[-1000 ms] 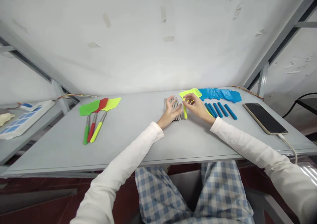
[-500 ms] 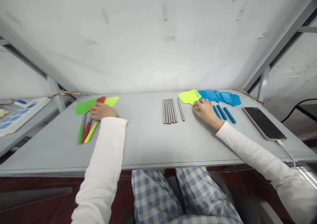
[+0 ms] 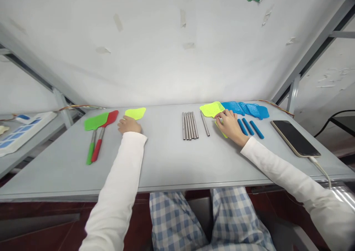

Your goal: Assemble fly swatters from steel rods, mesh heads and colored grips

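Note:
My left hand (image 3: 129,125) is closed on a yellow fly swatter (image 3: 135,113). Its flat head shows beyond my fingers, while its handle is hidden under the hand and sleeve. A green fly swatter (image 3: 95,122) and a red one (image 3: 111,118) lie left of it, both with metal shafts. My right hand (image 3: 230,126) rests with curled fingers on a yellow handle grip (image 3: 222,130), partly covered. Just behind it lies a loose yellow swatter head (image 3: 212,109). Overlapping blue swatter heads (image 3: 235,107) and blue handle grips (image 3: 249,127) are beside that hand.
Several metal tubes (image 3: 190,126) lie in a row at mid-table, with a single tube (image 3: 205,124) just right of them. A phone (image 3: 295,138) with a charging cable lies at right. A power strip (image 3: 26,132) sits beyond the table's left side.
My left hand has moved right, drawing the yellow fly swatter away from the green and red ones. My right hand stays near the same place, and more of the yellow grip shows.

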Available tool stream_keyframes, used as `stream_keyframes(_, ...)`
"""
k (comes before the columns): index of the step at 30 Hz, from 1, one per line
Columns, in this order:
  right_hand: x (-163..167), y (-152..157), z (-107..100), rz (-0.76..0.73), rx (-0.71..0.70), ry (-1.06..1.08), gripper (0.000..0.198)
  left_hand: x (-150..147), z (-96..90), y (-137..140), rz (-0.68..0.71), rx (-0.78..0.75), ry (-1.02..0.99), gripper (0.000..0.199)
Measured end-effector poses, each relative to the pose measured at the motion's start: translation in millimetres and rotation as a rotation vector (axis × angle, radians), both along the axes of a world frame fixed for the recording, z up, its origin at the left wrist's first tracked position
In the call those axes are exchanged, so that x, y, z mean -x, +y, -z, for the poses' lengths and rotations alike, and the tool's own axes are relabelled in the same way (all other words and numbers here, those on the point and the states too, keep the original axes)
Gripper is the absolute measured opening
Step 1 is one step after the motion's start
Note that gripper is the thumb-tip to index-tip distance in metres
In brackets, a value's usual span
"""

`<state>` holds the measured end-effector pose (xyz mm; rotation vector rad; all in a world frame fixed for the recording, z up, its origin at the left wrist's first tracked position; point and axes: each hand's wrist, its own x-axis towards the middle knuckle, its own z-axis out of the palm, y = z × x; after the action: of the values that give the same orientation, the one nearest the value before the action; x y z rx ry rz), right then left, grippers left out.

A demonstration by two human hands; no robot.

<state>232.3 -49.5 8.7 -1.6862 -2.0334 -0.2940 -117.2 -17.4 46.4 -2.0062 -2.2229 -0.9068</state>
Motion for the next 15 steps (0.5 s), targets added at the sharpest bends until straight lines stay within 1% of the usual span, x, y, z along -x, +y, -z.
stream_keyframes(2, 1.7, -0.3, 0.7, -0.031, -0.01, 0.026, 0.026, -3.5, 7.0, 3.1, -0.059, 0.023, 0.001, 0.038)
stream_keyframes(5, 1.4, 2.1, 1.8, -0.08, -0.034, 0.073, 0.024, -9.5, 15.1, 12.1, -0.214, 0.132, 0.012, 0.043)
stream_keyframes(7, 1.0, 1.0, -1.6, -0.125, -0.056, 0.137, 0.023, -15.1, 18.5, 18.4, -0.245, 0.192, 0.027, 0.046)
stream_keyframes(8, 1.7, -2.6, -5.6, -0.179, -0.055, 0.186, 0.021, -18.1, 19.6, 20.7, -0.226, 0.191, 0.032, 0.046)
stream_keyframes(9, 3.7, -9.2, -11.4, -0.259, -0.035, 0.244, 0.02, -21.1, 20.4, 22.2, -0.191, 0.165, 0.035, 0.047)
stream_keyframes(10, 7.2, -19.4, -19.0, -0.374, 0.006, 0.309, 0.018, -23.9, 21.0, 23.1, -0.152, 0.12, 0.035, 0.047)
stream_keyframes(11, 12.4, -33.4, -28.3, -0.513, 0.081, 0.377, 0.016, -26.6, 21.5, 23.3, -0.122, 0.07, 0.033, 0.046)
stream_keyframes(13, 27.0, -70.6, -50.3, -0.814, 0.271, 0.509, 0.015, -31.2, 22.3, 23.0, -0.075, -0.019, 0.027, 0.044)
stream_keyframes(14, 35.4, -91.8, -62.0, -0.957, 0.343, 0.578, 0.014, -33.1, 22.8, 22.8, -0.055, -0.05, 0.025, 0.042)
stream_keyframes(15, 43.5, -112.9, -73.5, -1.077, 0.377, 0.66, 0.014, -34.8, 23.4, 22.7, -0.038, -0.074, 0.022, 0.04)
